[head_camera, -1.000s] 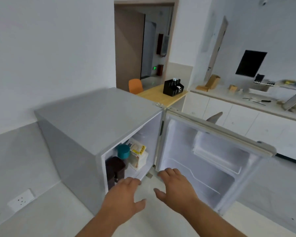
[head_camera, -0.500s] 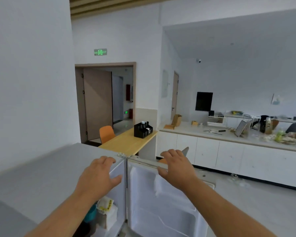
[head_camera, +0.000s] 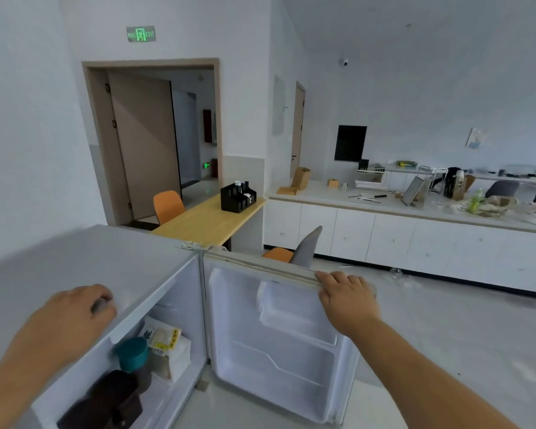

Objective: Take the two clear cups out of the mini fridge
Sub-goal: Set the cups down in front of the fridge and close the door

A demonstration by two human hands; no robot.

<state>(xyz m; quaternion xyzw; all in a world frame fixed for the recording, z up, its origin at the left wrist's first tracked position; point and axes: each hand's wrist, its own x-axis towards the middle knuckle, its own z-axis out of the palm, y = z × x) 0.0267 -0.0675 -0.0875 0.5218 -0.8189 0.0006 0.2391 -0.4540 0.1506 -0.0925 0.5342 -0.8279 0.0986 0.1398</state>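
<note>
While the small grey box-shaped mini fridge (head_camera: 84, 274) stands with its white-lined door (head_camera: 276, 339) swung fully open to the right, both hands rest on it. Left hand (head_camera: 65, 320): palm down on the fridge's flat top near the front edge, fingers curled under, holding nothing; the grip is narrow. Right hand (head_camera: 347, 298): draped over the door's top edge, fingers hooked over the far side, thumb side toward the hinge, so the grip is closed on the door edge.

Below and right of the left hand, the cavity shows a teal round-lidded container (head_camera: 133, 354) standing upright, long axis vertical. Below that, a dark brown blurred object (head_camera: 106, 400); cannot tell what it is. Right of the teal container, white and yellow printed food packets (head_camera: 164, 342) lean against the back wall.

Two clear cups: cannot make them out anywhere in the visible part of the cavity, so their position and orientation cannot be told. Door shelves under the right hand look bare white.

Beyond the right hand: a light wooden desk (head_camera: 208, 221) carrying a black compartmented organiser (head_camera: 237, 198), with an orange moulded chair (head_camera: 167, 205) at its far end.
</note>
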